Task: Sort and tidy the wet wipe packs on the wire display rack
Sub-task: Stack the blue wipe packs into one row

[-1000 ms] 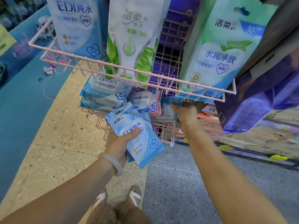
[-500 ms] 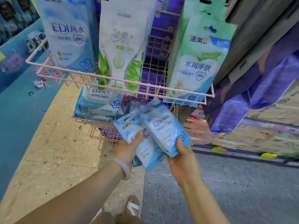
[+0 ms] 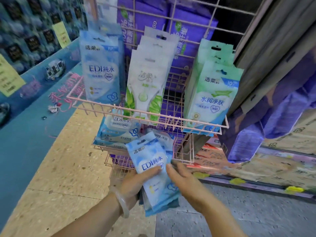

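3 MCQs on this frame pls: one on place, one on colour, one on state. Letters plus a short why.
1. Where do the flat light-blue EDI wet wipe packs lie stacked?
A. lower basket, left side
B. on the floor
C. on the top hooks

2. What colour is the wire display rack?
A. black
B. pink
C. chrome

3. How is the bundle of blue EDI hang packs held?
A. hanging on a hook
B. lying in the basket
C. gripped in the left hand

Answers:
1 A: they sit under the upper rim, at the left of the lower basket.
2 B: all wires are pale pink.
3 C: the left hand has its thumb across the front, while the right hand touches the bundle's edge.
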`<state>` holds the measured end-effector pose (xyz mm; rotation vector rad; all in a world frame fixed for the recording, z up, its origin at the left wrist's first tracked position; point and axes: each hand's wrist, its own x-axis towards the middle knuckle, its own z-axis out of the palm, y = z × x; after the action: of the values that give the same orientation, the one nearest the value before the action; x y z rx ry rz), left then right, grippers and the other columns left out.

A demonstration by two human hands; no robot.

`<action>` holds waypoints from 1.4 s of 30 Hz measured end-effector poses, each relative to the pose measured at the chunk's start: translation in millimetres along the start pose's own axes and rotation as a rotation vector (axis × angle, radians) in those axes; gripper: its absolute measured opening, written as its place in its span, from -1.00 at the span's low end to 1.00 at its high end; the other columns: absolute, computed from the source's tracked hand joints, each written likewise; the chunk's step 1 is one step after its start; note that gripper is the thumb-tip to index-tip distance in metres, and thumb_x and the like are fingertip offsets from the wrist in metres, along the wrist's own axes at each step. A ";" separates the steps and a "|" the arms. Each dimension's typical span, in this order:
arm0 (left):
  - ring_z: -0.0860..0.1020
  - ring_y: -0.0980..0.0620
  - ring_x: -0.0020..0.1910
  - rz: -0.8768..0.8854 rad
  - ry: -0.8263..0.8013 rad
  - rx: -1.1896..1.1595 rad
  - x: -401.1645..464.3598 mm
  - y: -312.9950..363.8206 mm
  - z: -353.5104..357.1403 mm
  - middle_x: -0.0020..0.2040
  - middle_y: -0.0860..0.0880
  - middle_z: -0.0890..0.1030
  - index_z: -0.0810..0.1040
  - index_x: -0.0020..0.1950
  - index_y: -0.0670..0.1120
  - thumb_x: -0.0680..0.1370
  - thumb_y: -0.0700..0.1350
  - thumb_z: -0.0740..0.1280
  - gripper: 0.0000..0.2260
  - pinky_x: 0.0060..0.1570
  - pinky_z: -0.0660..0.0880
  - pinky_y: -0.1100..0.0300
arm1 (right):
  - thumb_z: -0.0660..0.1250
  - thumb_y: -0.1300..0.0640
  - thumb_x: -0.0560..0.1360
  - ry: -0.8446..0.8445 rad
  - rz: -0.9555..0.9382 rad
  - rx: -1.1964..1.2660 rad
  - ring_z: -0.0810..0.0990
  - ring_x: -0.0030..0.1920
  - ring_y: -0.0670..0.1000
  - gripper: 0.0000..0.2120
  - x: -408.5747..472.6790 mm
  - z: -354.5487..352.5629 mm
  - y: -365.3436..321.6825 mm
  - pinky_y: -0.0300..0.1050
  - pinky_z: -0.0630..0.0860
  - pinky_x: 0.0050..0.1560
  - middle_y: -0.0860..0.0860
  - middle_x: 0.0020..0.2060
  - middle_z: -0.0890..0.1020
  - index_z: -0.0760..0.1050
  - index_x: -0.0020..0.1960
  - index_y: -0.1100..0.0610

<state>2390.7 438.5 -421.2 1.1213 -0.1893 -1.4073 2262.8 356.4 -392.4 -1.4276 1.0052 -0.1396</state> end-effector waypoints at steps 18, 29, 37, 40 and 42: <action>0.68 0.04 -0.14 0.782 0.111 0.337 -91.1 182.5 -0.4 -0.06 -0.11 0.70 0.42 0.20 -0.31 0.22 -0.36 0.46 -0.44 -0.25 0.59 0.27 | 0.29 0.18 0.42 -0.163 -0.697 0.189 0.39 0.38 -0.01 -0.34 -13.4 71.6 -167.5 0.14 0.37 0.35 -0.07 0.41 0.38 0.13 0.43 -0.13; 0.56 0.06 0.16 0.704 0.043 0.705 -24.1 259.7 -44.3 0.21 -0.05 0.55 0.34 0.27 -0.02 0.33 -0.27 0.50 -0.41 0.12 0.54 0.11 | 0.29 0.26 0.44 0.043 -0.615 0.136 0.63 0.05 -0.09 -0.42 53.1 101.1 -209.9 -0.04 0.59 0.06 -0.06 0.15 0.60 0.21 0.35 -0.14; 0.62 0.20 0.02 0.733 -0.216 0.604 -8.9 258.3 -49.5 0.16 -0.01 0.56 0.18 0.40 -0.08 0.40 -0.52 0.31 -0.32 -0.09 0.53 0.35 | 0.30 0.14 0.48 0.189 -0.656 0.185 0.57 0.09 -0.25 -0.50 63.7 125.9 -219.8 -0.32 0.54 0.05 -0.13 0.16 0.56 0.23 0.35 -0.11; 0.63 0.18 0.00 0.791 -0.194 0.538 -3.3 265.3 -44.1 0.14 -0.08 0.57 0.29 0.30 -0.04 0.39 -0.54 0.30 -0.39 -0.09 0.54 0.33 | 0.27 0.14 0.50 0.271 -0.694 0.237 0.57 0.15 -0.13 -0.58 68.4 128.4 -232.6 -0.20 0.52 0.15 -0.04 0.17 0.57 0.28 0.33 -0.03; 0.63 0.15 0.01 0.749 -0.224 0.589 -2.2 263.0 -46.9 0.14 -0.05 0.58 0.28 0.31 0.02 0.37 -0.54 0.32 -0.34 -0.08 0.57 0.29 | 0.26 0.07 0.50 0.336 -0.634 0.251 0.58 0.13 -0.06 -0.64 70.0 127.2 -226.4 -0.01 0.51 0.21 -0.01 0.15 0.59 0.32 0.28 0.00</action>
<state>2600.6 405.3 -259.3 1.1722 -1.1209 -0.7970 2493.9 360.2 -254.7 -1.4707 0.7317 -0.9619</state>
